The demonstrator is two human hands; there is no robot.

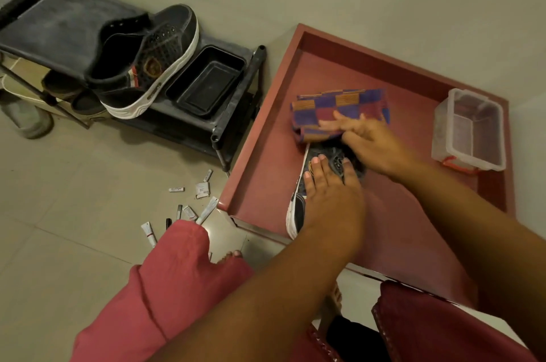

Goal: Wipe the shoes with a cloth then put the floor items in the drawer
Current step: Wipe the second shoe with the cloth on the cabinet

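Covering shoe (297,214) (mostly): left hand (331,199), cloth (339,110).

Two dark shoes with white soles show plainly: one shoe on the rack (141,66) and one shoe in the drawer (298,208). There is one checked cloth (339,107), one black tray (206,81) and one clear plastic box (469,131). About nine small tubes and packets (189,205) lie on the floor; the exact count is hard to tell.
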